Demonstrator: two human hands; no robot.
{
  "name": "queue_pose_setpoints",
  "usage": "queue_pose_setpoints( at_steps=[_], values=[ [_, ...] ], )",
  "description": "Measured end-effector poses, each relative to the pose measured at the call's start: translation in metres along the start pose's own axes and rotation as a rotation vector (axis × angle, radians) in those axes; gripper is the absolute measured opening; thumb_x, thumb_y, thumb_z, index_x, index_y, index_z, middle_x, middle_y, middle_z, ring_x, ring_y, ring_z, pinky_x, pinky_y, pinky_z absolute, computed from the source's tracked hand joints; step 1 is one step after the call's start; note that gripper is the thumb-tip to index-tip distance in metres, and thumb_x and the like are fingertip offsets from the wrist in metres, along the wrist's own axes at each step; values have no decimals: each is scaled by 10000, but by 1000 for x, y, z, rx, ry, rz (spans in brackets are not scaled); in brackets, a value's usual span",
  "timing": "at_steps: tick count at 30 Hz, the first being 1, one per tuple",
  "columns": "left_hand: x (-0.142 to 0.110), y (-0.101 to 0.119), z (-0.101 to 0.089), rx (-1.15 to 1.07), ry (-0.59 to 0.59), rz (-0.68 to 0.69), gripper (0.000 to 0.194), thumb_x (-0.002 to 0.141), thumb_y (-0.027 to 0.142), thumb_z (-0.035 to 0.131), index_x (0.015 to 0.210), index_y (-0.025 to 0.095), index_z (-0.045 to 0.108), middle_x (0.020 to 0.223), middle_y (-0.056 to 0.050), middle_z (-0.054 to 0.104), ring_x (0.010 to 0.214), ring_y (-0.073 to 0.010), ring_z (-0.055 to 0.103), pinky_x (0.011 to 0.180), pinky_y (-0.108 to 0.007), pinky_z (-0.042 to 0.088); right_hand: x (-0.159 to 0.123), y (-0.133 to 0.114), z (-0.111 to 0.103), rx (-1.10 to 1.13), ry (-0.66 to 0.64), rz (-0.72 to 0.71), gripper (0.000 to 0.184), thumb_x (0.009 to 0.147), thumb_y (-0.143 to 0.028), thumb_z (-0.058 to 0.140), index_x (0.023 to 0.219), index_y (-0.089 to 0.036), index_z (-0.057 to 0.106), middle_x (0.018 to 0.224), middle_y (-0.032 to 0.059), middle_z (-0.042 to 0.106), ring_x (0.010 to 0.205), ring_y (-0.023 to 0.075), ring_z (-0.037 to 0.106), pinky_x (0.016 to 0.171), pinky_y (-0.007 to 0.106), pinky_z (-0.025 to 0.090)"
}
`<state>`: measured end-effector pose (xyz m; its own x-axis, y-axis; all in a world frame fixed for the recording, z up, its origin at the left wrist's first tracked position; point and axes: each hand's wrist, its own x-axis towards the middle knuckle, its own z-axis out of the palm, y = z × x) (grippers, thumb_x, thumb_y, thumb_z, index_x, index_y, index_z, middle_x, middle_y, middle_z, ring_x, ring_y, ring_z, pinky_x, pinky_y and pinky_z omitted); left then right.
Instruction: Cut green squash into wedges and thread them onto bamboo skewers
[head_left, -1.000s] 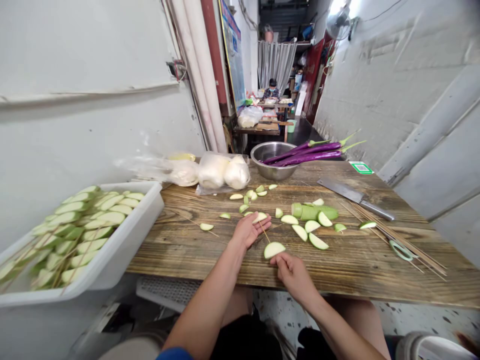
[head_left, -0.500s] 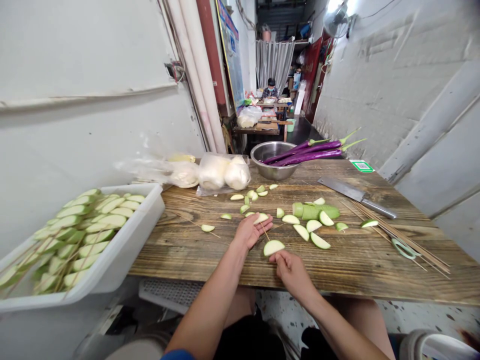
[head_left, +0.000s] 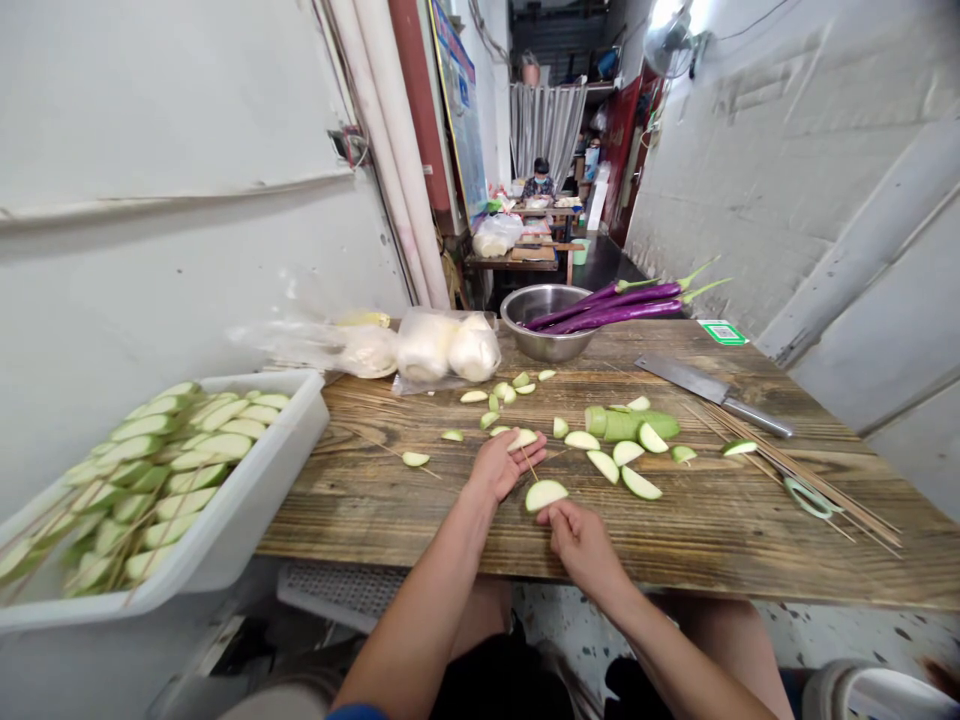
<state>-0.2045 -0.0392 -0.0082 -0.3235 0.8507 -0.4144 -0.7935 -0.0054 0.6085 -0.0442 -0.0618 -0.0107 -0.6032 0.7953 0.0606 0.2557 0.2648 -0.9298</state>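
My left hand [head_left: 501,462] lies palm up, its fingers stretched out around a half-moon slice of a green-skinned, white-fleshed vegetable [head_left: 521,439]. From there a thin bamboo skewer [head_left: 529,463] runs down to a second half-moon slice [head_left: 546,494]. My right hand [head_left: 576,528] is closed in a pinch at that lower slice's near edge; whether its fingertips also grip the skewer is hidden. Several loose slices [head_left: 640,484] lie to the right, around a longer uncut green piece [head_left: 634,424]. Another slice [head_left: 415,459] sits left of my left hand with a skewer by it.
A white tub [head_left: 262,480] of skewered slices stands at left. Bagged white vegetables [head_left: 446,346] and a steel bowl [head_left: 546,345] with purple eggplants [head_left: 615,308] line the back. A cleaver [head_left: 686,382], skewers [head_left: 810,470] and green-handled scissors [head_left: 810,498] lie right. A person [head_left: 538,182] sits far off.
Both hands stay almost in place, with the two slices and skewer between them. The view has shifted very slightly.
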Motion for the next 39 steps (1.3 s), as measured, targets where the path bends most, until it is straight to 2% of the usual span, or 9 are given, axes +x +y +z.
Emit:
queue_pose_setpoints(
  at_steps=[11, 39],
  values=[
    [-2, 1, 2, -17, 7, -11, 56, 808, 116, 459, 771, 101, 498, 803, -158, 653, 825, -252, 649, 788, -450, 497, 3, 3, 4, -52, 29, -35, 321, 840, -328, 362, 694, -164, 596, 512, 5, 537, 481, 140, 474, 441, 218, 317],
    [-2, 0, 4, 21, 38, -11, 51, 802, 111, 453, 766, 111, 490, 792, -149, 657, 774, -239, 657, 758, -428, 512, 19, 1, 10, -78, 43, -37, 327, 823, -304, 358, 737, -154, 636, 483, 5, 541, 471, 149, 488, 456, 227, 340]
  ],
)
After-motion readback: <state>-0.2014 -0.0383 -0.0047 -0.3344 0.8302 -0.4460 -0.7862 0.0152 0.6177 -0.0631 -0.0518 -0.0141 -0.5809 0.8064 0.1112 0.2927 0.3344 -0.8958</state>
